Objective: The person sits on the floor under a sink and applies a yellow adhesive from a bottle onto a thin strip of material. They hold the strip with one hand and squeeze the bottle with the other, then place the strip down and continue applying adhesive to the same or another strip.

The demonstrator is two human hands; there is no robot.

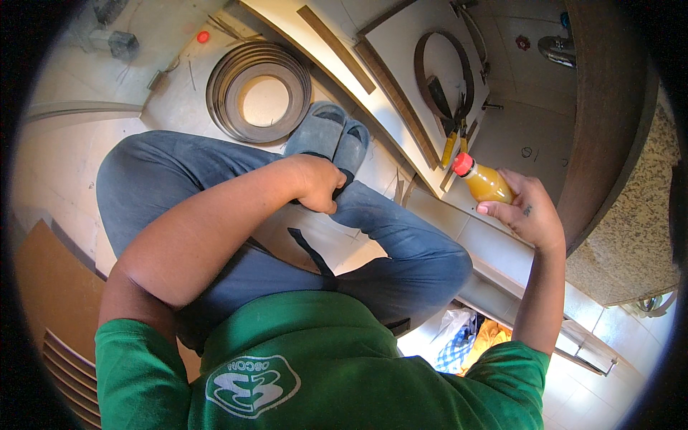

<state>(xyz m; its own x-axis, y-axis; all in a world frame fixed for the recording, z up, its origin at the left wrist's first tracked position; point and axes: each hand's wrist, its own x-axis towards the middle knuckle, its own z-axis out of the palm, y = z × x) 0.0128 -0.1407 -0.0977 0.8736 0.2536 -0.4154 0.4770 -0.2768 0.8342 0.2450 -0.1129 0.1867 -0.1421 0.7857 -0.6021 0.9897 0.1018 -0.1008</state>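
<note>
My right hand [536, 215] is wrapped around a small clear bottle [490, 185] of yellow-amber liquid, tilted so that its red cap [463, 164] points up and left. The bottle is held in front of the open cabinet, off to my right. Over my crossed legs reaches my left arm. My left hand [320, 184] rests by my ankle and trouser leg, just below the grey slides [315, 132] on my feet. Its fingers are curled in, and whatever they may hold is hidden.
A large coil of brown edge banding [222, 86] lies on the floor beyond my feet. Yellow-handled pliers [451, 147] and a loose strip loop [469, 64] lie on a white panel. A speckled countertop [620, 236] juts in at right; a slatted brown panel [57, 287] stands at left.
</note>
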